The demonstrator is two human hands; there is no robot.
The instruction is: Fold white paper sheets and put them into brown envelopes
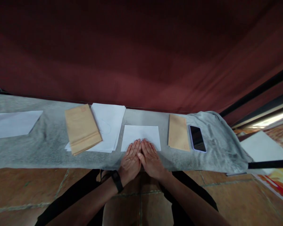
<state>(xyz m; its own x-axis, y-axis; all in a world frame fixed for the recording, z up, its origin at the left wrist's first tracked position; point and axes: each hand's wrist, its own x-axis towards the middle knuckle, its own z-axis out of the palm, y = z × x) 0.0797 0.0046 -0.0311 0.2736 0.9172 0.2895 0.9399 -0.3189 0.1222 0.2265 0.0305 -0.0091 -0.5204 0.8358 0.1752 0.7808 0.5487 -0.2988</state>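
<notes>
A folded white sheet of paper [141, 134] lies on the grey cloth [49, 150] straight ahead of me. My left hand [130, 162], with a black watch on its wrist, lies flat on the sheet's near edge with fingers stretched out. My right hand [151, 158] rests flat beside it, fingers together and extended, the two hands touching at the thumbs. Neither hand holds anything.
A stack of brown envelopes [82, 128] lies on loose white sheets [109, 124] to the left. Right of the sheet are another brown envelope [178, 132] and a dark phone [197, 138]. A white sheet [11, 124] lies far left. Behind hangs a dark red curtain [141, 56].
</notes>
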